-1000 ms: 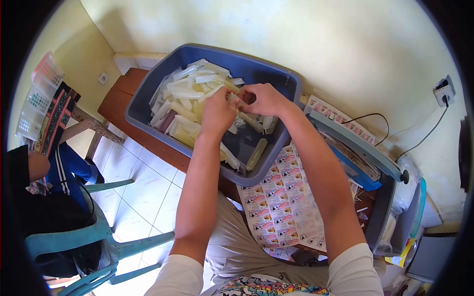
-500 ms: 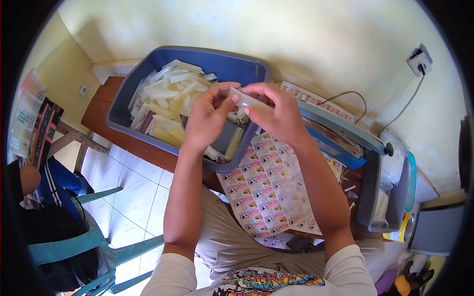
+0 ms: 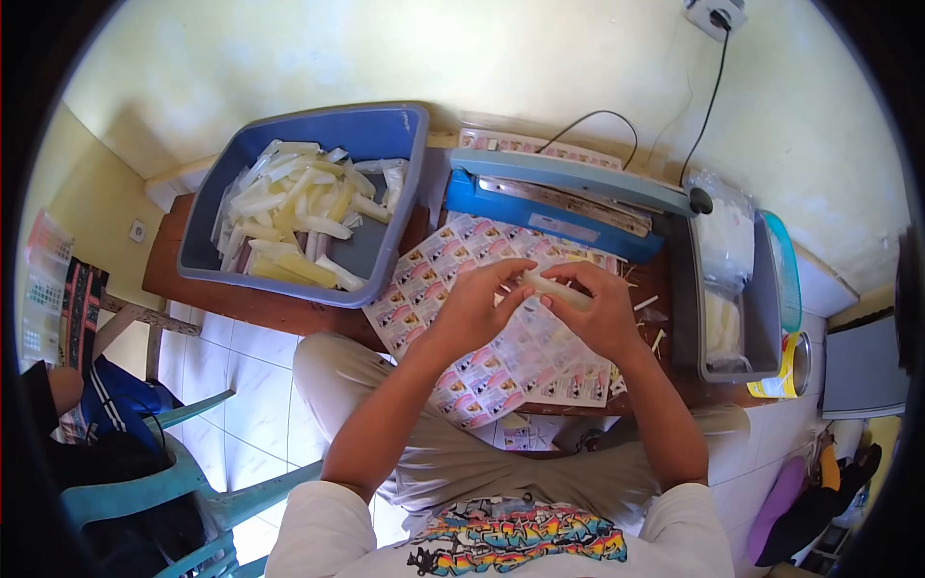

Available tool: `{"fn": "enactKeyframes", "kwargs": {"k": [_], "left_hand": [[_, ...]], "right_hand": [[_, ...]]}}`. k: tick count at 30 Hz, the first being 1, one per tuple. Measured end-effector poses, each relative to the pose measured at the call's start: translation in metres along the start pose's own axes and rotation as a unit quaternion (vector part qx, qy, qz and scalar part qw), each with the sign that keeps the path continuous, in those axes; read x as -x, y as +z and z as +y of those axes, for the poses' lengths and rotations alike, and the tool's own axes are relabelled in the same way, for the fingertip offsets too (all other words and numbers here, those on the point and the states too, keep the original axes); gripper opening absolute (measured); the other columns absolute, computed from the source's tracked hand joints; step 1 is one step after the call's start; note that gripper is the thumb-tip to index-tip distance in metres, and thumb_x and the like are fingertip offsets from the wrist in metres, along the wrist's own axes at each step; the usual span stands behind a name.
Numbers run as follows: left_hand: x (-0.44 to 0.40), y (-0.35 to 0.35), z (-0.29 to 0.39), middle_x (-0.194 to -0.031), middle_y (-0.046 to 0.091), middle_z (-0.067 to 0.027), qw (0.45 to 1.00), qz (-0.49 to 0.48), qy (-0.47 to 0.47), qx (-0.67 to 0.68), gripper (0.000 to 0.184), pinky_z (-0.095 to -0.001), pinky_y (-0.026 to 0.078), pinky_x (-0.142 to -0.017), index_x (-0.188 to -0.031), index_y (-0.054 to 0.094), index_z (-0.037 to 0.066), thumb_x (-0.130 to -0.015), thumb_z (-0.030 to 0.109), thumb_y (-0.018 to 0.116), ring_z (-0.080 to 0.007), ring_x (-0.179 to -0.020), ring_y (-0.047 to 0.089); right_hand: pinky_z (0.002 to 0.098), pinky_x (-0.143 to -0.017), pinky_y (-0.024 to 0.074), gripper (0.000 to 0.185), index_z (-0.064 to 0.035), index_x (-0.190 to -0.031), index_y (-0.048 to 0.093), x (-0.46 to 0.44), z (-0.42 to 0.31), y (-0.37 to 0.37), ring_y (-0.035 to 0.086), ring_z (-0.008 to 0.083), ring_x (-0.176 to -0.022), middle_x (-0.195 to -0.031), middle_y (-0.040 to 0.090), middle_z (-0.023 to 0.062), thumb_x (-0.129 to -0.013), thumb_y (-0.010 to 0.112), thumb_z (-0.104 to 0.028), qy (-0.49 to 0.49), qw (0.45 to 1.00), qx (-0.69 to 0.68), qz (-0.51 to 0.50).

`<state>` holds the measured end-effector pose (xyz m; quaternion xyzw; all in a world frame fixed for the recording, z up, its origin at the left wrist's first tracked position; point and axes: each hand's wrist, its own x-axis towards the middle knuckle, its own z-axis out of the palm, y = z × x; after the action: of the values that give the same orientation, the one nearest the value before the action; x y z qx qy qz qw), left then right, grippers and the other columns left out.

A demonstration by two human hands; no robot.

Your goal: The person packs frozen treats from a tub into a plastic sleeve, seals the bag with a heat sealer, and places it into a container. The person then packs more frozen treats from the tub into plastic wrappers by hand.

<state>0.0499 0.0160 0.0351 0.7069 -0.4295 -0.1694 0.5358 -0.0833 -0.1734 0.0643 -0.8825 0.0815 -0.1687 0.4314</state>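
My left hand (image 3: 482, 303) and my right hand (image 3: 603, 306) pinch a pale, translucent plastic-wrapped stick (image 3: 561, 290) between them, one at each end. What is inside the wrapper I cannot make out. Below the hands lie printed label sheets (image 3: 462, 385), partly covered by clear plastic pieces. Just beyond the hands stands a blue impulse sealer (image 3: 540, 220), its long grey arm (image 3: 578, 179) lying over the sealing bar. At the left, a blue-grey tub (image 3: 412, 183) holds many similar pale wrapped sticks (image 3: 299, 207).
A grey bin (image 3: 686, 308) with plastic bags stands right, beside a teal lid (image 3: 782, 270) and a yellow can (image 3: 792, 371). Cut scraps (image 3: 658, 339) lie near the sealer. A cord runs to the wall socket (image 3: 718, 14). A green chair (image 3: 135, 491) and another person's arm (image 3: 66, 390) are at left.
Both hands have moved from above the tub's right side to above the label sheets, carrying the wrapped stick. My view has turned to the right, so the sealer shows more fully.
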Motion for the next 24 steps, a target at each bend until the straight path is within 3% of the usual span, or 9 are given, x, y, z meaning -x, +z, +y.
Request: {"fn": "enactKeyframes", "kwargs": {"k": [2,4,5,7,11,13,14,17,24], "left_hand": [[0.01,0.02,-0.01,-0.114,0.078,-0.0165,1.0,-0.009,0.019,-0.022,0.047,-0.0394,0.061,-0.089,-0.144,0.068,0.008,-0.099,0.014,0.08,-0.0284,-0.101,0.077],[0.019,0.036,-0.009,-0.119,0.076,-0.0156,0.998,-0.026,0.01,-0.05,0.064,-0.0409,0.061,-0.092,-0.151,0.061,0.011,-0.094,0.02,0.087,-0.0292,-0.108,0.075],[0.023,0.043,-0.009,-0.119,0.076,-0.0156,0.998,-0.029,0.009,-0.051,0.064,-0.0409,0.061,-0.092,-0.151,0.061,0.011,-0.094,0.02,0.087,-0.0292,-0.108,0.075],[0.031,0.056,-0.006,-0.125,0.073,-0.0148,0.995,0.001,0.038,-0.094,0.082,-0.0424,0.06,-0.094,-0.155,0.056,0.014,-0.084,0.026,0.095,-0.0298,-0.115,0.072],[0.043,0.069,0.003,-0.127,0.07,-0.0134,0.987,-0.025,0.032,-0.153,0.084,-0.0428,0.059,-0.094,-0.15,0.058,0.014,-0.077,0.026,0.098,-0.0315,-0.114,0.07],[0.043,0.069,0.006,-0.116,0.072,-0.0112,0.969,-0.094,0.01,-0.23,0.064,-0.043,0.059,-0.091,-0.136,0.066,0.012,-0.079,0.021,0.095,-0.0321,-0.106,0.071],[0.042,0.07,0.002,-0.116,0.072,-0.0112,0.968,-0.098,0.011,-0.229,0.064,-0.043,0.059,-0.091,-0.136,0.066,0.012,-0.079,0.021,0.095,-0.0321,-0.106,0.071],[0.04,0.074,-0.008,-0.097,0.075,-0.0079,0.973,-0.095,0.019,-0.211,0.023,-0.0422,0.058,-0.085,-0.11,0.077,0.01,-0.088,0.011,0.085,-0.0293,-0.093,0.073],[0.029,0.079,-0.006,-0.091,0.074,-0.011,0.986,-0.029,0.023,-0.16,0.009,-0.0412,0.057,-0.078,-0.101,0.08,0.006,-0.093,0.01,0.081,-0.0296,-0.084,0.072]], "right_hand": [[0.0333,-0.08,0.0579,0.033,-0.0036,-0.117,0.079,0.019,0.012,-0.005,0.072,0.0175,-0.086,-0.101,0.077,0.0106,-0.087,0.089,-0.013,0.007,1.0,0.005,-0.004],[0.0374,-0.078,0.0592,0.033,-0.0066,-0.116,0.079,0.036,0.02,-0.01,0.075,0.0256,-0.086,-0.099,0.077,0.0126,-0.085,0.088,-0.015,0.005,0.999,0.037,0.015],[0.0374,-0.078,0.0592,0.033,-0.0066,-0.116,0.079,0.044,0.021,-0.013,0.075,0.0256,-0.086,-0.099,0.077,0.0126,-0.085,0.088,-0.015,0.007,0.999,0.035,0.017],[0.0386,-0.078,0.0595,0.031,-0.0065,-0.114,0.079,0.056,0.022,-0.019,0.075,0.0272,-0.086,-0.099,0.077,0.0131,-0.085,0.087,-0.014,0.041,0.999,0.016,0.021],[0.0395,-0.079,0.0596,0.03,-0.0062,-0.113,0.078,0.076,0.029,-0.029,0.076,0.0282,-0.087,-0.099,0.077,0.0136,-0.085,0.087,-0.013,0.026,0.999,0.032,0.029],[0.0397,-0.079,0.0597,0.03,-0.0058,-0.112,0.078,0.083,0.031,-0.034,0.075,0.029,-0.087,-0.1,0.076,0.0139,-0.084,0.087,-0.012,0.018,0.999,0.033,0.033],[0.0397,-0.079,0.0597,0.03,-0.0058,-0.112,0.078,0.087,0.032,-0.037,0.075,0.029,-0.087,-0.1,0.076,0.0139,-0.084,0.087,-0.012,0.021,0.999,0.032,0.034],[0.0399,-0.08,0.0598,0.031,-0.0059,-0.113,0.078,0.093,0.034,-0.045,0.075,0.0294,-0.088,-0.1,0.076,0.0138,-0.084,0.086,-0.012,0.011,0.999,0.039,0.004],[0.0428,-0.082,0.0592,0.029,-0.0044,-0.106,0.071,0.098,0.037,-0.048,0.074,0.0346,-0.091,-0.099,0.075,0.0143,-0.083,0.087,-0.013,0.018,0.996,0.008,-0.085]]}}
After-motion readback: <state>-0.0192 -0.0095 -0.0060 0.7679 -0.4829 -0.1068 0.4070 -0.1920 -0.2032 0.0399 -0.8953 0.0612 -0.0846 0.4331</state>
